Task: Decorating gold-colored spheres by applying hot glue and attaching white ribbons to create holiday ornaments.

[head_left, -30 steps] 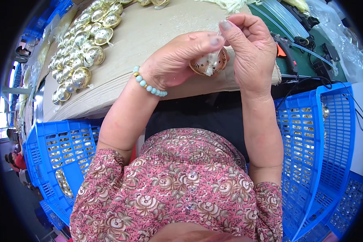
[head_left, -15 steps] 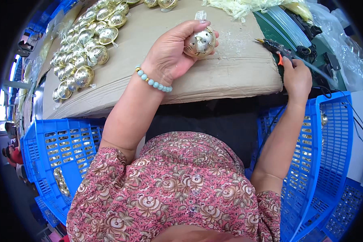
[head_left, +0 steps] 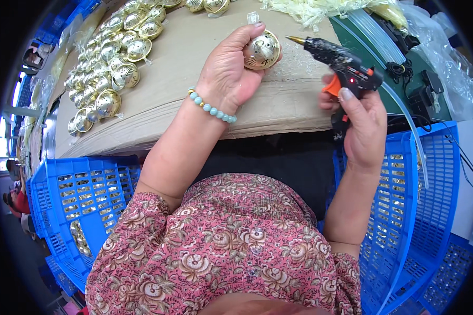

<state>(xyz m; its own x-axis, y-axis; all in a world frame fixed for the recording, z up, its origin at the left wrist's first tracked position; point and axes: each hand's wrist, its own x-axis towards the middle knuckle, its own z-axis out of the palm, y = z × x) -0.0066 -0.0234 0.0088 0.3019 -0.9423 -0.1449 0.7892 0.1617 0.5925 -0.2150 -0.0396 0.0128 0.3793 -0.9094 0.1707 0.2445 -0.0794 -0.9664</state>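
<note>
Over the cardboard, my left hand (head_left: 231,73) is closed round a shiny gold ball ornament (head_left: 262,51) with cut-out stars and dark lettering. A small clear tab (head_left: 253,18) stands up by the thumb tip. My right hand (head_left: 363,123) grips a black hot glue gun (head_left: 337,58) with an orange trigger and a small red light. The gun's brass nozzle points left at the ornament, with a gap between them. A clear glue stick (head_left: 409,118) trails out of the gun's back end and hangs down to the right.
Cardboard (head_left: 194,37) covers the table, with many gold ball ornaments (head_left: 110,58) spread at the left. Blue crates (head_left: 84,194) holding ornaments flank me; the right crate (head_left: 431,173) sits under the gun. Glue sticks (head_left: 376,37), black cables and plastic bags (head_left: 441,47) lie at the far right.
My right hand has lifted the glue gun off the table's right side and brought it left, toward the ornament. My left hand, still holding the ornament, has shifted slightly.
</note>
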